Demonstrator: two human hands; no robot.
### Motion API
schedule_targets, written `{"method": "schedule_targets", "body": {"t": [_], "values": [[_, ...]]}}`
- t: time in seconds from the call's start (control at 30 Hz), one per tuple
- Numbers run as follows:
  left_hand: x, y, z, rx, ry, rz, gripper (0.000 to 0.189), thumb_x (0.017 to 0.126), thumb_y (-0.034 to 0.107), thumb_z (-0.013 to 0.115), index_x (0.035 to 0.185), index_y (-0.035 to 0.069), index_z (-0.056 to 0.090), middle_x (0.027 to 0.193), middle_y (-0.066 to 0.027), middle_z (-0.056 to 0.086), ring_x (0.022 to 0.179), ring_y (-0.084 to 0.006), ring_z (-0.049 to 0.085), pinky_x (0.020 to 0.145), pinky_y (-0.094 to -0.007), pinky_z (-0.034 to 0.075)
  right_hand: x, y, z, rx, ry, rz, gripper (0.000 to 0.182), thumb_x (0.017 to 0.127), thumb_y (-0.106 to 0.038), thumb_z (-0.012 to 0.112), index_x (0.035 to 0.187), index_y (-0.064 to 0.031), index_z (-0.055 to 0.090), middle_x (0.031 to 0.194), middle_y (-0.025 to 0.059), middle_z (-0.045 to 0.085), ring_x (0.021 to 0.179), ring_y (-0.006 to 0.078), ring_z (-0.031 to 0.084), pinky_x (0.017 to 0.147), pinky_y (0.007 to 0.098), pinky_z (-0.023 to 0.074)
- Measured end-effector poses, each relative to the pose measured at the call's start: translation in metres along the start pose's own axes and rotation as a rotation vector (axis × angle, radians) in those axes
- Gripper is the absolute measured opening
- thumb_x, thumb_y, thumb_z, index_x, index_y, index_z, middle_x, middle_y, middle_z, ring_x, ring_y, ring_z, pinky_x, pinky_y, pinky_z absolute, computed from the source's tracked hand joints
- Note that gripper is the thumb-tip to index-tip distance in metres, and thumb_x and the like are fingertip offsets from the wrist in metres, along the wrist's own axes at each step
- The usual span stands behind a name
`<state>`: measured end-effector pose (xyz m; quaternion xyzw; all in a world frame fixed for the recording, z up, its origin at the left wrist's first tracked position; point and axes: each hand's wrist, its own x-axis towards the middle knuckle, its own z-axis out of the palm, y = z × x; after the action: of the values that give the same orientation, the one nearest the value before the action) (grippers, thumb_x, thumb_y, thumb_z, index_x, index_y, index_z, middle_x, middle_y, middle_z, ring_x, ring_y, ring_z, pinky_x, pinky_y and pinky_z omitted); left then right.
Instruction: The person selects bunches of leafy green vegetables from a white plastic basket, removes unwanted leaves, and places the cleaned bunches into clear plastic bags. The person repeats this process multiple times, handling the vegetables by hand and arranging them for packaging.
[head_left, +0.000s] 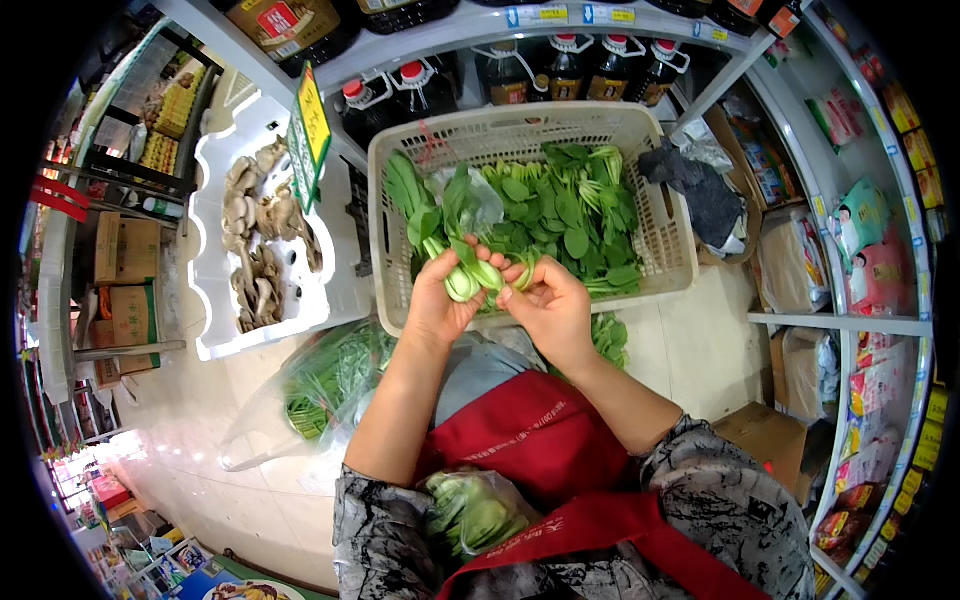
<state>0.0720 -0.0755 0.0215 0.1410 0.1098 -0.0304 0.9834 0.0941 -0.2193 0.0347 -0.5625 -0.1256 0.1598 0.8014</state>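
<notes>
Over the near edge of a cream plastic basket (660, 281), my left hand (442, 296) holds a small bunch of bok choy (463, 285) by its pale stems, the leaves pointing away from me. My right hand (551, 304) pinches a green leaf stalk (527, 276) between thumb and fingers, right beside the bunch. Leafy greens (574, 214) fill much of the basket, with a clear plastic bag (480, 202) among them. A clear bag of greens (476, 510) rests on my lap against the red apron (540, 435).
A white foam box (206, 255) with oyster mushrooms (259, 225) stands left, a price sign (309, 139) at its side. An open plastic bag of greens (330, 382) lies on the floor. Shelves with large dark bottles (607, 71) stand behind the basket; a dark cloth (697, 184) hangs near its right end.
</notes>
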Motion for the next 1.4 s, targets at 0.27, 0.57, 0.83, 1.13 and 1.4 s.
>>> {"method": "schedule_targets", "body": {"t": [0.27, 0.57, 0.83, 1.13, 1.4], "values": [[0.004, -0.018, 0.026, 0.322, 0.110, -0.189, 0.025, 0.086, 0.019, 0.052, 0.099, -0.002, 0.048, 0.094, -0.0189, 0.058, 0.093, -0.0322, 0.058, 0.082, -0.0414, 0.048, -0.023, -0.018, -0.051, 0.136, 0.024, 0.281, 0.011, 0.079, 0.006, 0.055, 0.076, -0.0003, 0.047, 0.092, 0.0100, 0.056, 0.074, 0.0164, 0.060, 0.069, 0.0275, 0.0517], [0.005, -0.034, 0.032, 0.552, 0.128, -0.307, 0.028, 0.087, 0.022, 0.052, 0.099, -0.002, 0.047, 0.092, -0.0184, 0.057, 0.088, -0.0313, 0.060, 0.082, -0.0412, 0.048, -0.040, -0.023, -0.079, 0.173, 0.059, 0.524, 0.005, 0.080, 0.003, 0.055, 0.081, -0.0001, 0.051, 0.086, 0.0094, 0.058, 0.071, 0.0173, 0.061, 0.066, 0.0285, 0.0527], [0.013, -0.015, 0.012, 0.385, 0.088, -0.167, 0.030, 0.092, 0.028, 0.038, 0.102, 0.001, 0.045, 0.098, -0.0158, 0.057, 0.095, -0.0283, 0.057, 0.084, -0.0407, 0.046, -0.043, -0.011, -0.101, 0.060, 0.018, 0.685, 0.007, 0.077, 0.003, 0.054, 0.083, -0.0010, 0.052, 0.079, 0.0104, 0.060, 0.062, 0.0162, 0.059, 0.057, 0.0288, 0.0497], [0.011, -0.005, 0.021, 0.205, 0.106, -0.099, 0.042, 0.090, 0.028, 0.045, 0.119, -0.002, 0.039, 0.114, -0.0191, 0.052, 0.104, -0.0290, 0.053, 0.085, -0.0428, 0.047, -0.013, 0.029, -0.200, -1.431, -0.641, 0.355, 0.026, 0.076, -0.025, 0.062, 0.066, -0.0015, 0.057, 0.059, 0.0087, 0.059, 0.051, 0.0185, 0.057, 0.053, 0.0304, 0.0465], [0.020, 0.004, 0.010, 0.021, 0.183, -0.148, 0.046, 0.080, 0.004, 0.055, 0.122, 0.000, 0.038, 0.102, -0.0129, 0.054, 0.098, -0.0259, 0.055, 0.085, -0.0492, 0.046, 0.247, 0.179, -0.214, -1.451, 0.141, 0.581, 0.024, 0.083, -0.024, 0.056, 0.081, -0.0015, 0.063, 0.068, 0.0113, 0.061, 0.053, 0.0218, 0.058, 0.053, 0.0368, 0.0488]]}}
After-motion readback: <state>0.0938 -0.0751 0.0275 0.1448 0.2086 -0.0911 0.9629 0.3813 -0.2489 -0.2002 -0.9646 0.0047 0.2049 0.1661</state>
